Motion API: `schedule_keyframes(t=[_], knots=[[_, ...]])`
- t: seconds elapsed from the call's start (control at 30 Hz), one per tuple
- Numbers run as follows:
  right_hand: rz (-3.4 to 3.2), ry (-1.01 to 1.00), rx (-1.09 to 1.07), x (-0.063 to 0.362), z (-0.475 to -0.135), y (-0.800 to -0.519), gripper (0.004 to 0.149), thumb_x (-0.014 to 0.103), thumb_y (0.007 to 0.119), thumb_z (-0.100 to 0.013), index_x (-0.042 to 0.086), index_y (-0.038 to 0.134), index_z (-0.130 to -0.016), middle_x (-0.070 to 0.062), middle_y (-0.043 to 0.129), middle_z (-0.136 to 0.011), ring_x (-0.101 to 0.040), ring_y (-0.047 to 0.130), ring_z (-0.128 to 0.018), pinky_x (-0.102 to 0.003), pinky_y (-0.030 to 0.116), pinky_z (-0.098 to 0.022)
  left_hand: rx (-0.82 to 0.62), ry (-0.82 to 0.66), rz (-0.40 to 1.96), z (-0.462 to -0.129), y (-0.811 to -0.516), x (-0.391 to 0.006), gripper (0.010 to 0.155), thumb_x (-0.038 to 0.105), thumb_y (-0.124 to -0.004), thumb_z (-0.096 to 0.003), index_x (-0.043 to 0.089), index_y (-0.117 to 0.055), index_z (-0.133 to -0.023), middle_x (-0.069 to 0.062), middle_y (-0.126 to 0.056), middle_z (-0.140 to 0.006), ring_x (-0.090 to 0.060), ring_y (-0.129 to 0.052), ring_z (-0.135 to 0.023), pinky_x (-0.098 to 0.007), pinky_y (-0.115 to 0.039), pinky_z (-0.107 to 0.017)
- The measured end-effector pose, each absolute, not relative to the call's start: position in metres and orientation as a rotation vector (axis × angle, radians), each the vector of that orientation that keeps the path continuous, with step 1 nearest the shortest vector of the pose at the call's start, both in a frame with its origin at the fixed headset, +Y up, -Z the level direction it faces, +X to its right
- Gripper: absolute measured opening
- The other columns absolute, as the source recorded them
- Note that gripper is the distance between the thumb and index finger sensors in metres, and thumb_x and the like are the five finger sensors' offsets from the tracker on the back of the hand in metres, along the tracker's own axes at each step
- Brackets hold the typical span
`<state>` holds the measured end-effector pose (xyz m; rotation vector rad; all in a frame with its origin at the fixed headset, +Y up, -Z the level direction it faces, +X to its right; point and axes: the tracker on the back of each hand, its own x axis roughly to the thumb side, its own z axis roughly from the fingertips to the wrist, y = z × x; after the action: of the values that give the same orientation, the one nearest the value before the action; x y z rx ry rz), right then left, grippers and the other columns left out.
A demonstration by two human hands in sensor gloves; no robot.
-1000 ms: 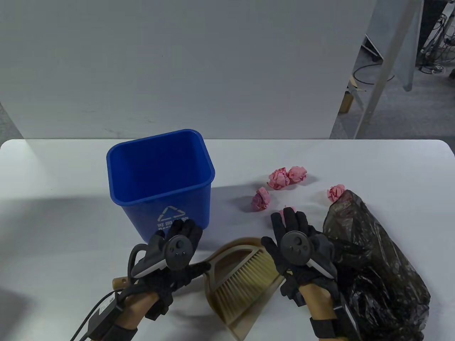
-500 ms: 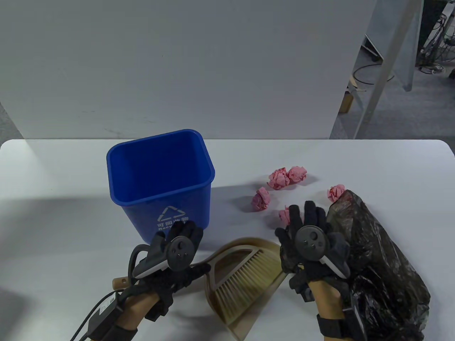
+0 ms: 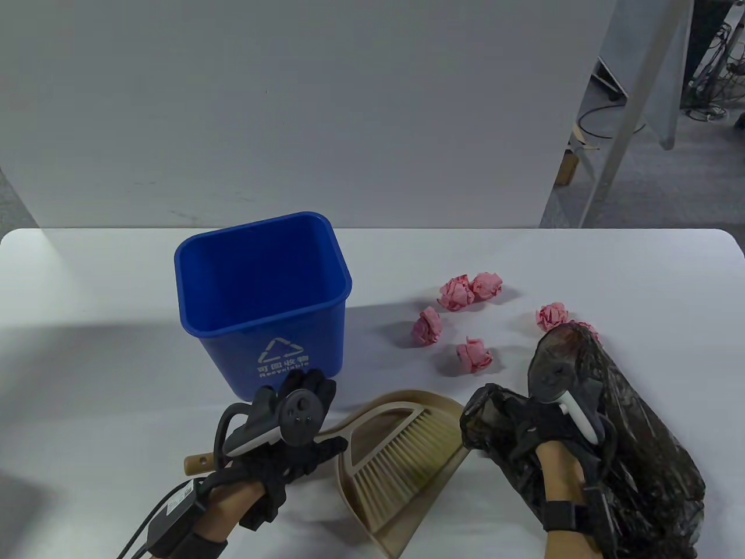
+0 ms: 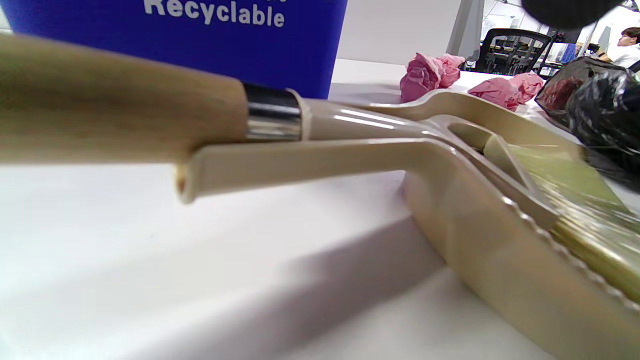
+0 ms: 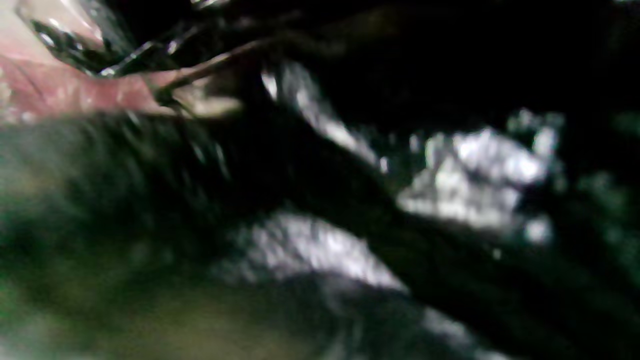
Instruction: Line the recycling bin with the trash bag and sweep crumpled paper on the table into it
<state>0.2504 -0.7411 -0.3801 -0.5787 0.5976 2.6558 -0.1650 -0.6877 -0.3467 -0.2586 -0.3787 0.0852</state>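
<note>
Right hand (image 3: 547, 419) is down in the black trash bag (image 3: 634, 442) at the table's near right, and the film drapes over its fingers, so I cannot tell whether it grips the plastic or just lies in it. Left hand (image 3: 279, 448) hovers over the wooden brush handle (image 3: 198, 464), fingers spread and relaxed, holding nothing.

The blue recycling bin (image 3: 262, 291) stands upright and unlined, left of centre, just beyond the left hand. Bare white table (image 3: 87, 361) stretches to its left and behind it, right up to the far edge. The tan dustpan (image 3: 401, 518) with the brush (image 3: 401, 454) laid in it sits between the two hands, its near corner close to the table's front edge.

Pink paper balls: a touching pair (image 3: 468, 290), one (image 3: 428, 326) nearer the bin, one (image 3: 474, 355) in the open just beyond the dustpan, and one (image 3: 552, 315) right by the bag's far tip. Open table separates the balls from the bin.

The left wrist view sits low along the handle (image 4: 115, 100), showing its metal ferrule (image 4: 272, 117) and the word "Recyclable" on the bin wall (image 4: 200, 30). The right wrist view gives only dark, blurred plastic (image 5: 450, 200) with a pink smudge at upper left.
</note>
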Motion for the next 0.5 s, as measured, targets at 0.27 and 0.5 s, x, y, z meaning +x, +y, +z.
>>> schedule_keyframes(t=[0.27,0.5], knots=[[2.730,0.627,-0.748,0.254,-0.384,-0.757,0.074,0.041,0.060,-0.061,0.000,0.020,-0.108,-0.033,0.017,-0.108,-0.053,0.035,-0.088,-0.068,0.045,-0.065,-0.262,-0.389,0.081,-0.344,-0.688,-0.162,0.091,0.072,-0.055,-0.0490,0.027,-0.020,-0.119,-0.006,-0.018,-0.130,-0.038,-0.022,-0.120,-0.074,-0.035,-0.079],[2.604,0.305,-0.881,0.265,-0.379,-0.744,0.041,0.032,0.064,-0.061,0.011,0.062,-0.095,-0.013,0.077,-0.086,-0.025,0.086,-0.059,-0.047,0.086,-0.046,-0.254,-0.386,0.082,-0.343,-0.685,-0.161,0.089,0.071,-0.056,-0.0498,0.027,-0.021,-0.119,-0.006,-0.019,-0.130,-0.039,-0.023,-0.120,-0.074,-0.035,-0.079]])
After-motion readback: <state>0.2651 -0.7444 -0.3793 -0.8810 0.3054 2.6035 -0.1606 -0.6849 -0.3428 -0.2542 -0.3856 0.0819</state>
